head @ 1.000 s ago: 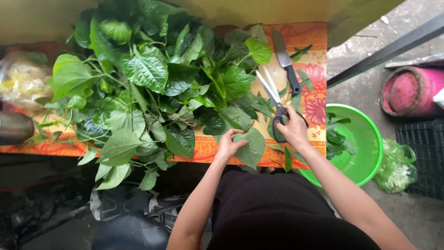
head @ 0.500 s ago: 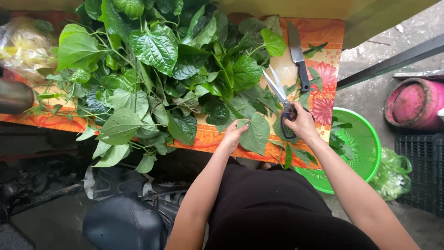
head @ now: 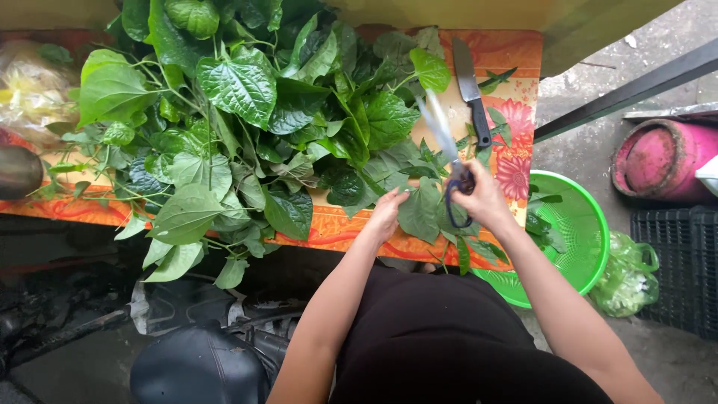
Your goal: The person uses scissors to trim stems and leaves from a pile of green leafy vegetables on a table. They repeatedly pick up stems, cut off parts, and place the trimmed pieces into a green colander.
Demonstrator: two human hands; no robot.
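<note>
Right hand [head: 485, 200] clamped on scissors [head: 449, 161], blades apart, pointing up-left from grip; left hand [head: 387, 213] pinches leaf [head: 419, 213] at tabletop [head: 336, 228] edge, just left of the scissors.

Beyond my work, a black-handled knife [head: 471, 90] lies on the flowered orange cloth [head: 516, 161] covering the desk, its blade pointing away from me. Off the desk's right edge, a green plastic colander [head: 580, 232] sits on the ground with a few leaves in it, and a clear bag of greens [head: 627, 275] rests just beside it. Farther right I see a pink cylindrical vessel [head: 654, 161] on its side above a black crate [head: 677, 269]. At the left edge lies a crinkled plastic bag [head: 30, 86], perhaps holding food.
</note>
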